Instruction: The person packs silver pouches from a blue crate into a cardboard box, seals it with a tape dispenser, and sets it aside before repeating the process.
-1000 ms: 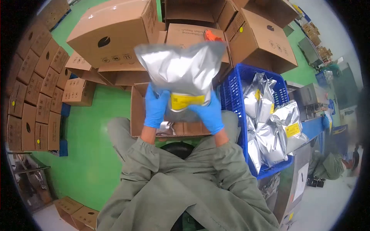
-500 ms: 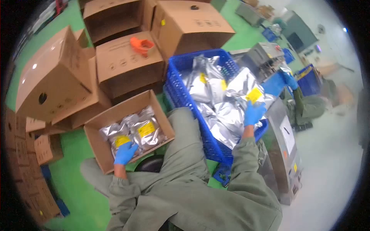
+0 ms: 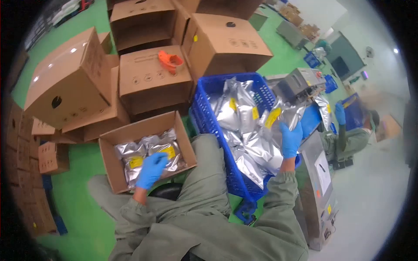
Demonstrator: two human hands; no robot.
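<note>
My right hand [image 3: 291,140], in a blue glove, grips a silver foil pouch [image 3: 285,114] with a yellow label, at the right side of a blue plastic basket [image 3: 204,102]. Several more silver pouches [image 3: 250,145] lie heaped in that basket. Over an open cardboard box [image 3: 114,167] on the left is my left hand [image 3: 151,170], also gloved in blue. Its fingers are loosely bent, with nothing seen in them. Inside the box are silver pouches [image 3: 128,150] with yellow labels, partly hidden by this hand.
Large open cardboard boxes [image 3: 235,39] are stacked ahead, one with an orange tape dispenser [image 3: 170,62] on top. A steel machine [image 3: 300,85] stands at the right. Beyond it, a co-worker in green [image 3: 355,141] holds up a silver pouch [image 3: 323,109].
My left hand has lifted off the pouches in the box and moved right. My right hand has closed on a pouch and tilted it up. The view has shifted slightly.
</note>
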